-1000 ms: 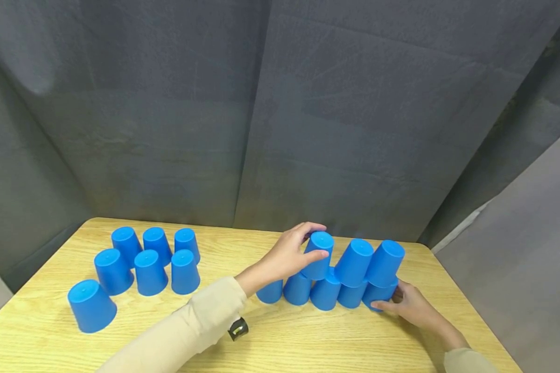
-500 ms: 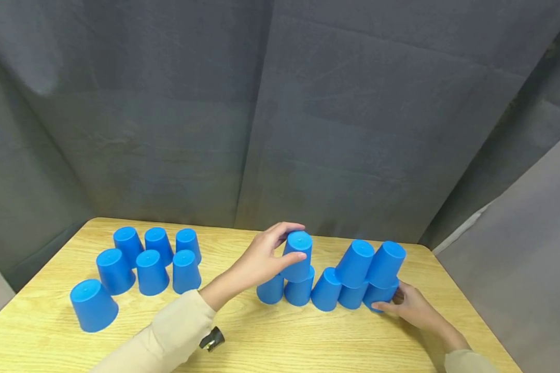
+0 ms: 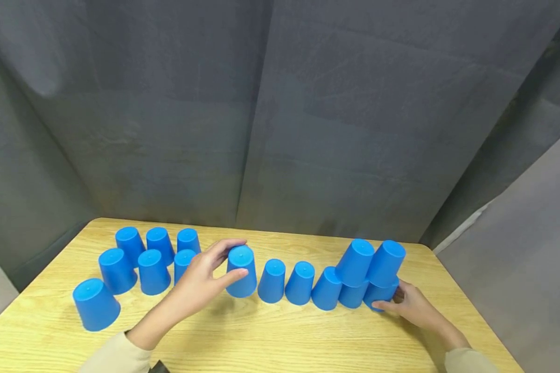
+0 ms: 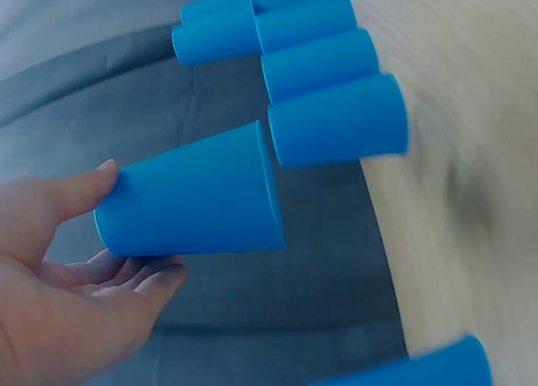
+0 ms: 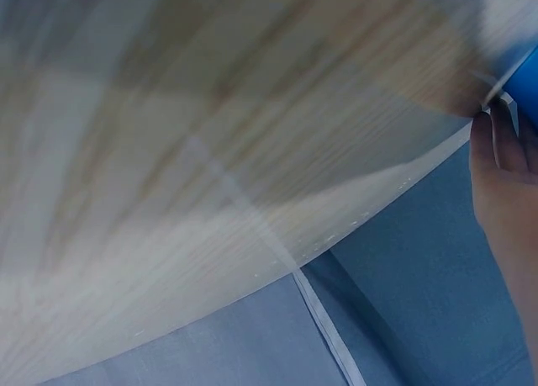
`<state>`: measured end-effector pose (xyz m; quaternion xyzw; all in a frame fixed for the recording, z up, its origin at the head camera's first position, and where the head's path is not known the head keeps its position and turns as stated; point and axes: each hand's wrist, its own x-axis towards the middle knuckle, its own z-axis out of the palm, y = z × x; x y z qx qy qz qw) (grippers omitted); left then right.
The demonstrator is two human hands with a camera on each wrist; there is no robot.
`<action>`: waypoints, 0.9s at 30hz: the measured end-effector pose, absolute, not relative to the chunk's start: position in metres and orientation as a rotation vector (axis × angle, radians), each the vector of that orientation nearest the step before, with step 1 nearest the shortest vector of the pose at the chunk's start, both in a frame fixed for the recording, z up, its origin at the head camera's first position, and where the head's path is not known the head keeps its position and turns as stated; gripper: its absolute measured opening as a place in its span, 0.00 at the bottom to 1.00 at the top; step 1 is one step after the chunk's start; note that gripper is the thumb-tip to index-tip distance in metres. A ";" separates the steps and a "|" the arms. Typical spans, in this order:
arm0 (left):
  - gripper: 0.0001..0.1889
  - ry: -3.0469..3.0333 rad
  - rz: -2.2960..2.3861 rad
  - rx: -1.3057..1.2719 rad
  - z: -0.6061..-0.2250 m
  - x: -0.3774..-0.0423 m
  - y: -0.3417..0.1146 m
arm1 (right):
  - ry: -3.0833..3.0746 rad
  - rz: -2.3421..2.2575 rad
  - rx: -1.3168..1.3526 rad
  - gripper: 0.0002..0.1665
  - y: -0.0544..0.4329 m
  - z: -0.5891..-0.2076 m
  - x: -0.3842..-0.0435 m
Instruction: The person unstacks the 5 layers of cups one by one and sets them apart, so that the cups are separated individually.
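In the head view my left hand (image 3: 204, 280) holds an upside-down blue cup (image 3: 241, 273) by its sides near the closed end, thumb in front and fingers behind. The left wrist view shows that cup (image 4: 193, 197) with its rim apart from the row of cups. To its right, a row of upturned blue cups (image 3: 271, 282) stands on the table, with two more, the nearer to the left one (image 3: 354, 264), stacked over the row's right end. My right hand (image 3: 413, 305) grips the row's rightmost bottom cup (image 3: 378, 298), thumb in front.
Several upturned blue cups (image 3: 153, 272) stand in two rows at the left of the wooden table (image 3: 280, 342). A single cup (image 3: 95, 305) sits nearer the front left. Grey cloth (image 3: 261, 114) hangs behind the table and at its sides.
My left hand has carried its cup leftward off the top of the row and past the row's left end, then lower. My right hand has stayed on its cup.
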<state>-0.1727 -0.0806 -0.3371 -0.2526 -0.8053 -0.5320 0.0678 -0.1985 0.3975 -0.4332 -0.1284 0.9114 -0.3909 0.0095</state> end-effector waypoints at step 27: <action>0.28 -2.661 -0.947 -0.305 -0.388 -0.135 -0.206 | 2.839 -1.211 -0.360 0.45 0.394 -0.430 -0.196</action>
